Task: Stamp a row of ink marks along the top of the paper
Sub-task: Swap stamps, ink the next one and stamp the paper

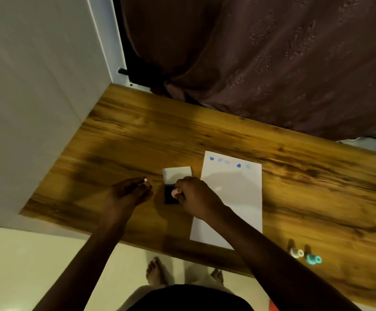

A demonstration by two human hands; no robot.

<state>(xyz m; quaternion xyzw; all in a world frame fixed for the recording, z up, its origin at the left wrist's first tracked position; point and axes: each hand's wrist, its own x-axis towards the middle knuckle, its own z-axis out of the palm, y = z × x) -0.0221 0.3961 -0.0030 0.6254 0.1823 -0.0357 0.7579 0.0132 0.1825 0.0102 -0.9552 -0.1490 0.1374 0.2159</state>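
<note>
Right hand [192,194] fisted, fingers curled; left hand [130,191] loosely curled.

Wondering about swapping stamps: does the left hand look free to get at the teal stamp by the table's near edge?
Probably not easily: the right arm crosses between the left hand and the teal stamp.

text: none legible | paper [229,198]: blue ink marks [229,162] only, no lettering

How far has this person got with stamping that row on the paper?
About five blue marks already run along the top of the paper, with a gap between the third and fourth. Right now the right hand presses a small stamp onto the dark ink pad; the left hand pinches something small. Left: the gap, perhaps, and the top right corner. Two more stamps lie unused.
</note>
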